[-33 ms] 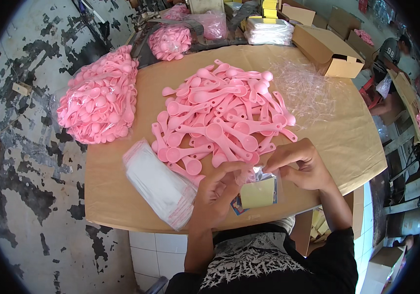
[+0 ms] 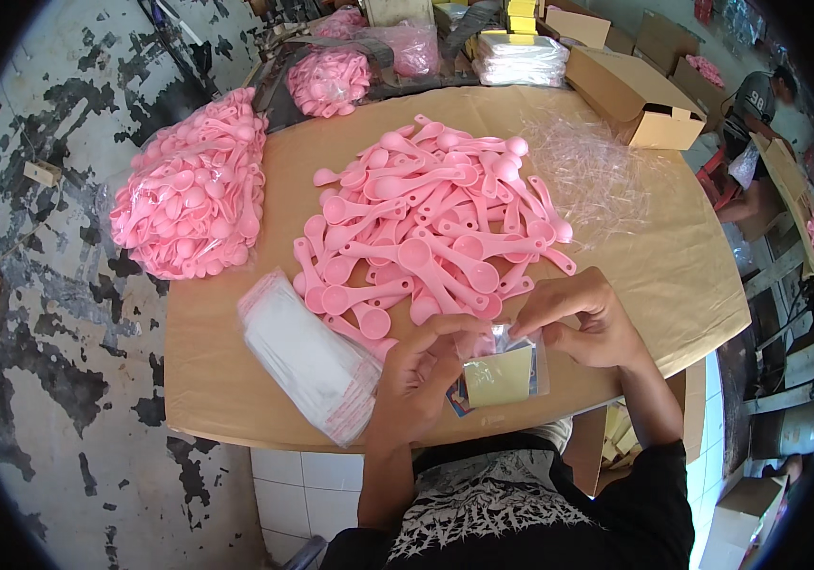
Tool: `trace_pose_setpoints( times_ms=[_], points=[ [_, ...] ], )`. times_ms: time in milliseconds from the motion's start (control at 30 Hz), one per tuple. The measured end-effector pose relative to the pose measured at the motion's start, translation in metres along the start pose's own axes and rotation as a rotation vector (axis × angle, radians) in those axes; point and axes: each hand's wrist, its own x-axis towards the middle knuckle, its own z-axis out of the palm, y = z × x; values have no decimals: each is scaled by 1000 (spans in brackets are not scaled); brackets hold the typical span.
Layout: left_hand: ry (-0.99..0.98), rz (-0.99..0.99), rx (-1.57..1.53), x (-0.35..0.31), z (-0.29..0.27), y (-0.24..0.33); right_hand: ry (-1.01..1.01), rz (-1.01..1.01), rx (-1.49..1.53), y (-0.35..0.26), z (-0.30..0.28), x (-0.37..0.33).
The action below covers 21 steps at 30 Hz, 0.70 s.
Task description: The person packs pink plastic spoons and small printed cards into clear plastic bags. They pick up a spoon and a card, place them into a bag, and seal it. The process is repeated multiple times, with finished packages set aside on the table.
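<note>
Near the table's front edge, my left hand (image 2: 418, 370) and my right hand (image 2: 585, 321) pinch the upper part of a small clear plastic bag (image 2: 541, 370) between them. A pale yellow card (image 2: 500, 377) shows in the bag. Something silvery sits above the card between my fingertips, too small to make out. Beneath or behind the card, a blue printed piece (image 2: 460, 401) shows at the lower left. A heap of pink measuring spoons (image 2: 426, 214) lies just beyond my hands. Left of my left hand, a stack of flat clear bags (image 2: 307, 356) with reddish edges rests on the table.
A big bag of pink spoons (image 2: 190, 195) stands at the table's left edge. Loose clear plastic strips (image 2: 592, 176) lie right of the heap. Cardboard box (image 2: 635, 100) sits at the back right; another person (image 2: 754, 119) is beyond it.
The bag with the yellow card has tilted slightly, its right side a little higher. Both hands keep nearly the same place and pinch.
</note>
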Motion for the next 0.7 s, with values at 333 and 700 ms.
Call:
trace_pose_setpoints(
  times_ms=[333,700],
  points=[
    [-76,49,89,0,-3,1,-14,-187,-5,13,-2,-1],
    [-33,-63,-62,-1,0,0,-92,-213,-142,3,-5,1]
  ],
)
